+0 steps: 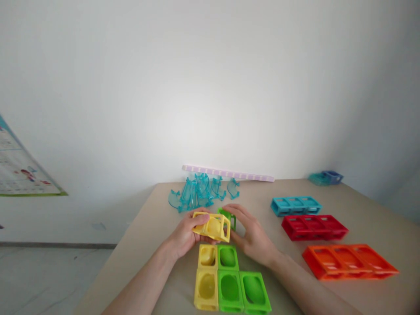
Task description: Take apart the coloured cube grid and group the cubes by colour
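Observation:
My left hand (187,232) is closed around a yellow plastic block piece (214,227) made of joined open-framed cubes, its thumb pressed on top. My right hand (251,234) grips a green block (233,221) just behind the yellow piece's right end; whether the two are joined I cannot tell. Both are held above the table. Below them stand yellow blocks (206,286) and green blocks (230,288), side by side in two rows, with rounded hollows facing up.
Rows of joined blocks lie at right: a blue row (296,205), a red row (314,227) and an orange row (349,261). Transparent turquoise pieces (197,192) are heaped at the back, near a lilac strip (229,173) by the wall. A dark blue block (332,176) sits in the far right corner.

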The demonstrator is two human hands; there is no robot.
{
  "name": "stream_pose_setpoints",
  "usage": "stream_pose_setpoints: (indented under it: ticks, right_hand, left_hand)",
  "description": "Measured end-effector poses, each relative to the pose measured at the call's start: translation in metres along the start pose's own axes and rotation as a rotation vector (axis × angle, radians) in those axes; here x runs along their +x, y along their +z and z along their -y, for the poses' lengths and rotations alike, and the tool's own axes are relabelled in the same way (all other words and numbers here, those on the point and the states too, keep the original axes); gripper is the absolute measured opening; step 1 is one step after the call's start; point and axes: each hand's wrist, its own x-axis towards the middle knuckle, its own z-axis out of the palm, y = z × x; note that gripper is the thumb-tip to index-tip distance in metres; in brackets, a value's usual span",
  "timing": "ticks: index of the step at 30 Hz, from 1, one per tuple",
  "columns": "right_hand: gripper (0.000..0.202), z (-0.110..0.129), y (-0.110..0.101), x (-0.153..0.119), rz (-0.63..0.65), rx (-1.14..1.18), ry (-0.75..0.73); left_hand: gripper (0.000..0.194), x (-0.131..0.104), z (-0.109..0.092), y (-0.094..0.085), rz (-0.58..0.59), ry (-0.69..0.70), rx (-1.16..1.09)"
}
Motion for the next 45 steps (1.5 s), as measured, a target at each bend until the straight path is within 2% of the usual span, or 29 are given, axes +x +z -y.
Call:
stream_pose_setpoints:
  ticks: [2, 4, 7, 10, 13, 18, 21, 25, 27, 31, 34, 38, 45]
  right_hand:
    - [0.038, -0.002, 0.000, 0.002, -0.028, 0.009, 0.026]
    - [0.031, -0.004, -0.002, 0.004, -0.063, -0.028, 0.071]
    - [0.035, -0.011, -0.006, 0.005, -0.109, -0.113, 0.164]
    - [0.041, -0.020, -0.010, 0.000, -0.106, -0.166, 0.226]
    - [0.046, -0.025, -0.015, -0.007, -0.075, -0.193, 0.235]
    - [0.046, -0.016, -0.021, -0.023, -0.110, -0.219, 0.225]
    - [0.041, -0.005, -0.026, -0.038, -0.195, -0.255, 0.233]
    - [0.032, 0.025, -0.033, -0.069, -0.266, -0.312, 0.204]
    - [0.029, 0.048, -0.033, -0.089, -0.223, -0.333, 0.150]
    - [0.029, 0.094, -0.026, -0.127, -0.007, -0.350, -0.021]
    - [0.024, 0.113, -0.020, -0.146, 0.092, -0.369, -0.102]
    - [0.013, 0.118, -0.018, -0.155, 0.095, -0.388, -0.099]
    - [0.004, 0.112, -0.018, -0.153, 0.126, -0.378, -0.012]
  left_hand:
    - [0.021, 0.001, 0.001, 0.000, -0.022, 0.006, -0.020]
    - [0.022, 0.004, -0.001, -0.002, -0.073, 0.030, -0.052]
    - [0.022, 0.005, -0.009, -0.006, -0.209, 0.106, -0.117]
    - [0.024, -0.004, -0.018, -0.013, -0.307, 0.181, -0.135]
    - [0.026, -0.026, -0.019, -0.018, -0.368, 0.206, -0.101]
    - [0.023, -0.081, -0.003, -0.029, -0.440, 0.221, -0.041]
    - [0.019, -0.108, 0.005, -0.038, -0.506, 0.261, -0.038]
    - [0.017, -0.129, 0.009, -0.045, -0.559, 0.328, -0.054]
    - [0.017, -0.135, 0.011, -0.044, -0.566, 0.343, -0.057]
    - [0.017, -0.143, 0.013, -0.039, -0.565, 0.374, -0.063]
    - [0.016, -0.146, 0.015, -0.037, -0.558, 0.395, -0.063]
    - [0.017, -0.149, 0.016, -0.037, -0.540, 0.414, -0.052]
    - [0.028, -0.153, 0.019, -0.036, -0.501, 0.428, -0.015]
